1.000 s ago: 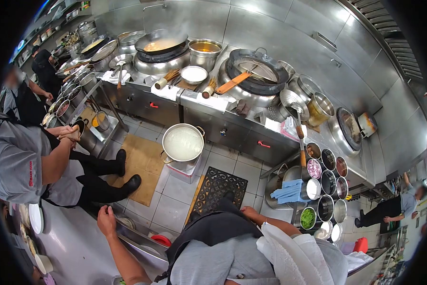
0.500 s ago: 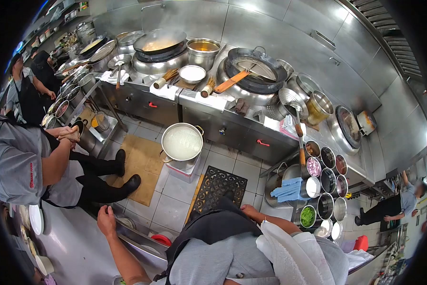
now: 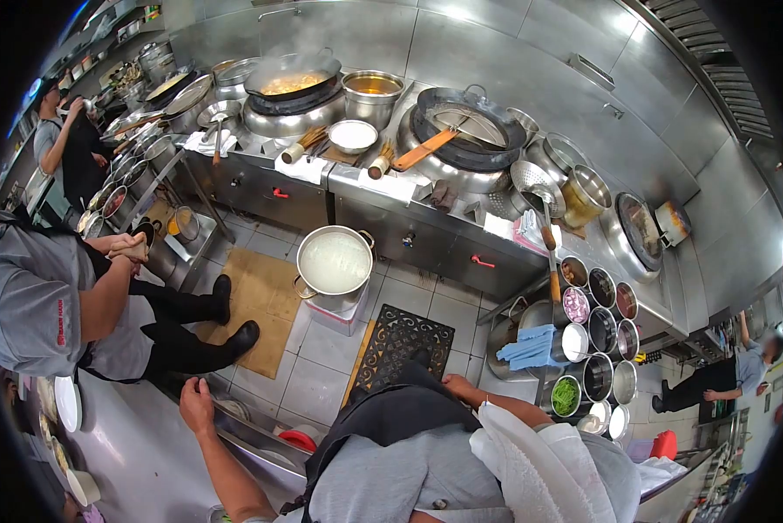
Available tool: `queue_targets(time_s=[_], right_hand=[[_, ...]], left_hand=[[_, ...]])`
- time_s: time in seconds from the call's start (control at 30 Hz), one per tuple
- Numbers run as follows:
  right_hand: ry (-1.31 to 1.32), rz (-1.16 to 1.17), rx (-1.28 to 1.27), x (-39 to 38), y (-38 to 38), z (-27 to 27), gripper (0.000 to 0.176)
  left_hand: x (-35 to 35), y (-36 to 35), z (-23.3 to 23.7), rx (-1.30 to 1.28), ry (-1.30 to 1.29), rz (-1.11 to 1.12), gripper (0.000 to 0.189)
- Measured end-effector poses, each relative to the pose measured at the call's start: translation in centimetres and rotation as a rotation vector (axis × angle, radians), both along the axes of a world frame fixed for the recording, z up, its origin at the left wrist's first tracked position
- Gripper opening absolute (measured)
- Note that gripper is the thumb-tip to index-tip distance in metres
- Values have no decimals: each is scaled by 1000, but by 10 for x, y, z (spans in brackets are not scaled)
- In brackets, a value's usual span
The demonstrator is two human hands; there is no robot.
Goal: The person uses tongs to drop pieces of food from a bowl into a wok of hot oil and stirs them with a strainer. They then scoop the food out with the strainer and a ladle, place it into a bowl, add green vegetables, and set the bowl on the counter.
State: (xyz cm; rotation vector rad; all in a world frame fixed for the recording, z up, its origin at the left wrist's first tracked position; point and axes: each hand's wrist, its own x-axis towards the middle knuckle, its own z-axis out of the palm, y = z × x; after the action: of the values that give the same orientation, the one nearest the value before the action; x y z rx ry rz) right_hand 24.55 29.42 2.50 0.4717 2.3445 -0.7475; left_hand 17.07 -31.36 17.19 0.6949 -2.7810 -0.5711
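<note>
My left hand (image 3: 197, 406) is at the edge of the steel counter (image 3: 138, 436), its fingers loosely bent and apart, with nothing visible in it. My right hand (image 3: 461, 389) is low beside my black apron (image 3: 400, 414), near the rack of metal pots; its fingers are mostly hidden. A white towel (image 3: 531, 462) lies over my right forearm and side. In front of me on the floor, a large pot of whitish liquid (image 3: 335, 260) stands on a low white and pink stand (image 3: 339, 315). A black patterned mat (image 3: 406, 344) lies by my feet.
A wok of steaming food (image 3: 291, 84) sits on the range, with another wok (image 3: 470, 118) beside it holding a wooden-handled strainer. At right are pots of ingredients, including chopped greens (image 3: 565, 397), and blue cloths (image 3: 528, 347). A co-worker (image 3: 77, 305) stands close on the left.
My hands stay put. Steam over the left wok has thinned, showing the food more clearly. A person at the far left has raised a hand toward their head.
</note>
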Motion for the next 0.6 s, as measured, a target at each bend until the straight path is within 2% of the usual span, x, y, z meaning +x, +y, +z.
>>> queue_targets(time_s=[0.23,0.33,0.6], right_hand=[[-1,89,-35,-3,8,-19,38],[-26,-27,-39,-1,4,-14,38],[-49,-87,-75,-2,4,-19,42]], left_hand=[[0,0,-1,-16,7,5,31],[0,-1,-2,-28,-4,6,31],[0,-4,-6,-15,16,-13,30]])
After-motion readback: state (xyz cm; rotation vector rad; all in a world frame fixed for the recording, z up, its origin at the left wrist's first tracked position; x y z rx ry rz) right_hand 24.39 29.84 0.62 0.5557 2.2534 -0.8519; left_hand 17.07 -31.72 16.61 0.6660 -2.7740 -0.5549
